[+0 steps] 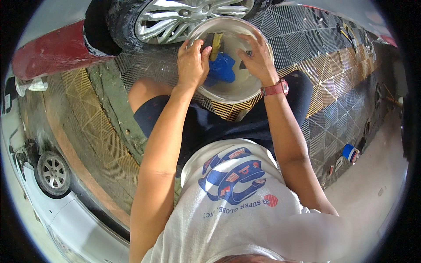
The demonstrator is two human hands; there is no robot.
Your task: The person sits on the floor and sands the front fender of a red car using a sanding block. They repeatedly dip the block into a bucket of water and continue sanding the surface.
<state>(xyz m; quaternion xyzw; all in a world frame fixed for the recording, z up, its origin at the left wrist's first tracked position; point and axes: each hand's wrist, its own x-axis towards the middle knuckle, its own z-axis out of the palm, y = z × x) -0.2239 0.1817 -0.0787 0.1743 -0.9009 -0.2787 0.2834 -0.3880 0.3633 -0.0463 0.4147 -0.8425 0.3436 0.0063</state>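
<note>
Between my legs stands a round whitish bucket point(205, 93) with cloudy contents. My left hand point(191, 65) is over its left side, thumb and fingers closed on a dark grey strip point(209, 40). Right beside that strip is a yellow, flat piece point(216, 46), its lower end near a blue object point(224, 69) in the bucket. The blue object's kind is unclear. My right hand point(259, 61) reaches over the right rim, fingers bent inward. A small dark grey piece point(244, 64) shows under its thumb and seems held there; the rest is hidden by the hand.
A car wheel with silver spokes point(184, 13) stands just beyond the bucket, next to a red body panel point(50, 52). Patterned grating tiles point(324, 65) cover the floor. A blue-and-white can point(351, 153) lies at right. A light-coloured car point(74, 219) is at lower left.
</note>
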